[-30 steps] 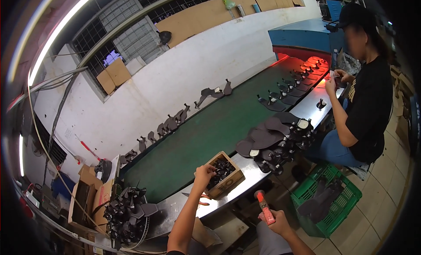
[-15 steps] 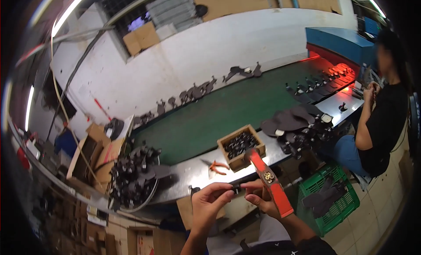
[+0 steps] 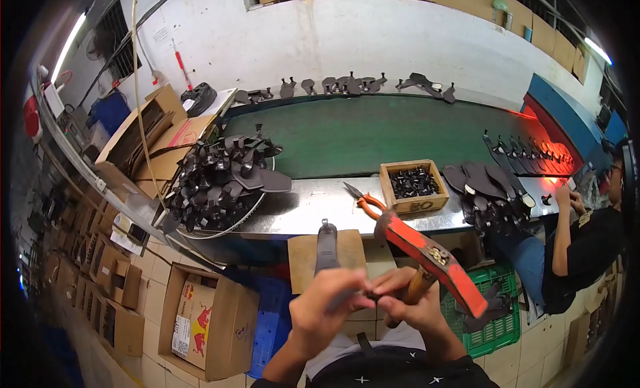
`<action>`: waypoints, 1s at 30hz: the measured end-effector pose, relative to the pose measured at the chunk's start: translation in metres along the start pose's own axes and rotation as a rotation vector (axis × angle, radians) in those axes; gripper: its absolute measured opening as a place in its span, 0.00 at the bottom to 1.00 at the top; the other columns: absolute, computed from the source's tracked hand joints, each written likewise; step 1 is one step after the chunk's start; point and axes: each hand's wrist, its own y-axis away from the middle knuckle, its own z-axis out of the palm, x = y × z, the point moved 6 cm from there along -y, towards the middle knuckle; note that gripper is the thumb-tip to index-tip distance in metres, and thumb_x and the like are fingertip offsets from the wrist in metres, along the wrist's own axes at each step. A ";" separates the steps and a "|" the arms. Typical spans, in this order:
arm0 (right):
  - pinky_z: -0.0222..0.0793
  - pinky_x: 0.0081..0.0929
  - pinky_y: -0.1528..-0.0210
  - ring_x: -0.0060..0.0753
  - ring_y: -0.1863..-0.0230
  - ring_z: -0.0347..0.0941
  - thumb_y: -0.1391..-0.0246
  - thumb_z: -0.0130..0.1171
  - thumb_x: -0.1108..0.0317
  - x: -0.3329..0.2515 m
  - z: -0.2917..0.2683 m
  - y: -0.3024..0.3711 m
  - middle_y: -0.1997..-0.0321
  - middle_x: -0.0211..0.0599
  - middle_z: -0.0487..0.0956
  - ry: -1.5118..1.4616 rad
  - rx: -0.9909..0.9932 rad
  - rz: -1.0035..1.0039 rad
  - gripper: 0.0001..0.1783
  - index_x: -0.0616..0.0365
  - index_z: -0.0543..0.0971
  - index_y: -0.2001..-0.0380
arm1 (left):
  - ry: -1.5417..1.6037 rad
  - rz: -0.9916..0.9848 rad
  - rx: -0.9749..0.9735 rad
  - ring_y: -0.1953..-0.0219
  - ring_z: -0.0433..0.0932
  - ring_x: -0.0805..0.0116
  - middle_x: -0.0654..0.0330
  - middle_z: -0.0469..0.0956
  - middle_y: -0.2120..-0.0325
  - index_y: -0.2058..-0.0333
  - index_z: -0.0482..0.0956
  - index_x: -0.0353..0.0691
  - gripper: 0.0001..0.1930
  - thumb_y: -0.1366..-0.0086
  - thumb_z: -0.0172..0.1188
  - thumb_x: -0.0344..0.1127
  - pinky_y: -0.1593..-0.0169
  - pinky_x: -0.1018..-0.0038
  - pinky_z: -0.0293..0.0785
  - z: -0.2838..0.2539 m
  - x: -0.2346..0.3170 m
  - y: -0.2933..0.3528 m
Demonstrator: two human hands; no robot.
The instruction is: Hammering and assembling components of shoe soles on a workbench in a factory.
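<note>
My right hand (image 3: pixel 423 313) is closed round the wooden handle of a hammer (image 3: pixel 433 258) with a red-painted head. Its thumb and finger meet those of my left hand (image 3: pixel 320 315), over my lap. A small dark piece shows between the fingertips, too small and blurred to name; my left hand is closed in a pinch on it. Just beyond my left hand, a dark grey shoe sole (image 3: pixel 327 245) with a shiny black clip at its far end lies on a brown board (image 3: pixel 300 263).
Orange-handled pliers (image 3: pixel 365 201) and a wooden box (image 3: pixel 417 205) of small black parts sit on the metal ledge. A heaped basket (image 3: pixel 257 208) stands left, a green conveyor (image 3: pixel 333 145) runs behind. Right are piled soles (image 3: pixel 490 188), a green crate (image 3: pixel 503 331) and a co-worker (image 3: pixel 587 248).
The view has swung, bringing the sole on the board into sight. My hands stay together at the fingertips, and the hammer is still in my right hand.
</note>
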 end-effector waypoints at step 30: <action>0.74 0.36 0.60 0.50 0.62 0.77 0.56 0.60 0.77 0.115 -0.006 -0.117 0.58 0.35 0.80 1.133 -0.348 -0.220 0.14 0.57 0.78 0.62 | -0.079 -0.420 0.037 0.72 0.82 0.58 0.52 0.82 0.73 0.64 0.82 0.34 0.12 0.50 0.70 0.27 0.59 0.68 0.77 -0.015 -0.210 0.046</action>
